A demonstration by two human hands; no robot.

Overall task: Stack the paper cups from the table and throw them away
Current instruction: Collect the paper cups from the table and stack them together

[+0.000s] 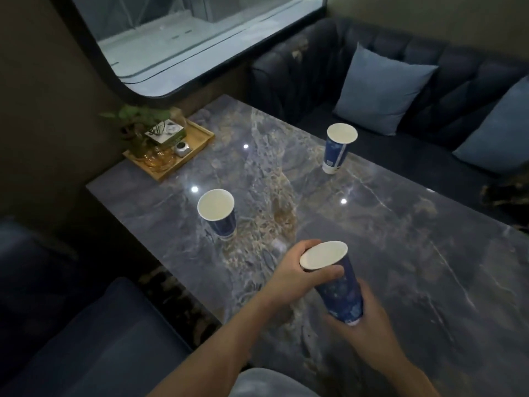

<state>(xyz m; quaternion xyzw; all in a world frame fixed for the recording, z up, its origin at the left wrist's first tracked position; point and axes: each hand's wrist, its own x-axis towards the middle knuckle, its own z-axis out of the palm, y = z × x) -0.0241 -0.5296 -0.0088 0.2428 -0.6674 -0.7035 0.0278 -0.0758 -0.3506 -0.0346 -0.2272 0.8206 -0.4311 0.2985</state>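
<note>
Three blue paper cups with white insides are in view. One cup [337,285] is held tilted above the marble table [400,239] near its front. My left hand [297,273] grips it just under the rim, and my right hand [369,325] holds its base from below. A second cup [218,213] stands upright on the table's left side, beyond my left hand. The third cup [337,147] stands upright at the far right edge of the table, near the sofa.
A wooden tray [197,150] with a potted plant [137,124], a box and small items sits at the table's far left corner. A dark sofa [329,67] with blue cushions [383,87] runs along the right. Another blue seat [94,339] lies at the lower left.
</note>
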